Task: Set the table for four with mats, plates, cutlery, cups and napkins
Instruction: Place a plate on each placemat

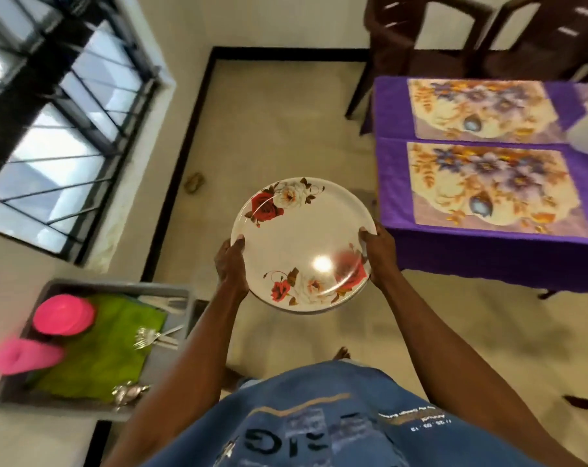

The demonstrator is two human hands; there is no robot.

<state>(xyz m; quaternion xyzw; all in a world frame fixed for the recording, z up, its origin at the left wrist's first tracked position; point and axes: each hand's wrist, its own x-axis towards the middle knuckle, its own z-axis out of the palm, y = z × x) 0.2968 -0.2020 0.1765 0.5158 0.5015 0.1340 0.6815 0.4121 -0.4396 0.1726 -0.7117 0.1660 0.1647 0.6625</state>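
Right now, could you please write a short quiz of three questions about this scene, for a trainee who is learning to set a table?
1. True or false: both mats on the purple table already carry a plate.
2. Which hands hold the floral plate? A) the left only B) the right only C) both
3. Fill in: the forks lie on a ____ cloth in the grey tray.

Key:
1. False: the near mat and the far mat are bare.
2. C: the left hand and the right hand grip opposite rims.
3. Green: the green cloth.
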